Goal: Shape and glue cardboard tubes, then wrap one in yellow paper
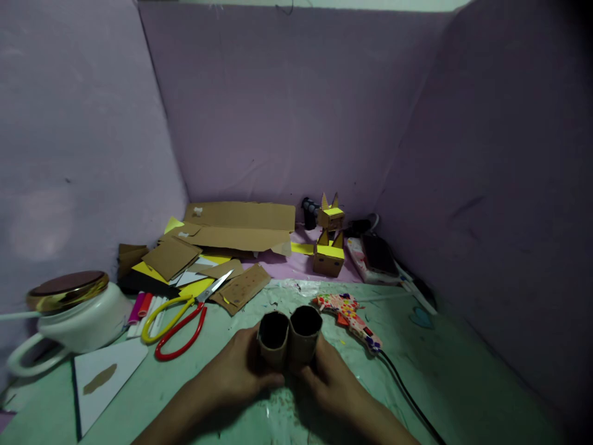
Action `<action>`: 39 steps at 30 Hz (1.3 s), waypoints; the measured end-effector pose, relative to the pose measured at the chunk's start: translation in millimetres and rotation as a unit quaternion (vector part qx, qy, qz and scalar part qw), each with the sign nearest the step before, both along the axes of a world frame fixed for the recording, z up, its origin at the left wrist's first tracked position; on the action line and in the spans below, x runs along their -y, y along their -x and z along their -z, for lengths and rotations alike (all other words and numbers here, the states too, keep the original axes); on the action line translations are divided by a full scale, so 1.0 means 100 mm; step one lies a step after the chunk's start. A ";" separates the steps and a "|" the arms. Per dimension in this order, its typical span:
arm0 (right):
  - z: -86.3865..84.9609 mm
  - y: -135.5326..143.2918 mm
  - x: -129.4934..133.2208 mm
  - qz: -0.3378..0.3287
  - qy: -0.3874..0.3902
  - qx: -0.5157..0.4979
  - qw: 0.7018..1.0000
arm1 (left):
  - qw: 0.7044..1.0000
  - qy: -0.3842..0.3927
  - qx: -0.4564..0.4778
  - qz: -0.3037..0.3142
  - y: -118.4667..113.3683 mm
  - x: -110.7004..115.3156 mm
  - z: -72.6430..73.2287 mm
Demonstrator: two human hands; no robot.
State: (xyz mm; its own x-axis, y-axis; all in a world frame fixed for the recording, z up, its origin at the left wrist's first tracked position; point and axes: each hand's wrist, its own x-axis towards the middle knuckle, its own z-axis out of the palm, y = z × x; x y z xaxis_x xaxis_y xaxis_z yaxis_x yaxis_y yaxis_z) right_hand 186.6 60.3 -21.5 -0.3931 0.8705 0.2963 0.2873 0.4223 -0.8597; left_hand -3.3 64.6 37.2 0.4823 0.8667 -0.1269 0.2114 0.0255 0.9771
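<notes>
Two cardboard tubes stand side by side above the green table, their dark open ends facing up toward me. Around the left cardboard tube (273,349) are the fingers of my left hand (236,371), with the thumb in front. My right hand (331,383) grips the right cardboard tube (304,343) from its outer side. The tubes touch or nearly touch. Just right of them lies a glue gun (349,316) with a flowery cover and a black cord. Open scissors (200,309) with yellow and red handles lie to the left.
Cardboard sheets (241,232) and yellow paper lie at the back left. Two small cardboard boxes with pointed ears (328,261) stand at the back. A phone (380,253) is at the right. Markers (141,308), a white lidded mug (86,321) and a white card (109,377) are left.
</notes>
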 end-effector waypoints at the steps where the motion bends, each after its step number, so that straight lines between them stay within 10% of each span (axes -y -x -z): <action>1: 0.00 0.00 0.00 0.000 0.001 0.000 1.000 | 1.000 0.000 -0.003 -0.001 0.00 0.00 0.00; 32: -0.02 0.02 0.01 0.006 0.080 -0.182 0.980 | 0.996 -0.036 0.053 -0.060 0.04 -0.05 0.10; 39: -0.16 -0.01 0.04 0.032 0.222 -0.284 0.932 | 0.959 0.196 0.205 -0.015 0.12 -0.01 0.04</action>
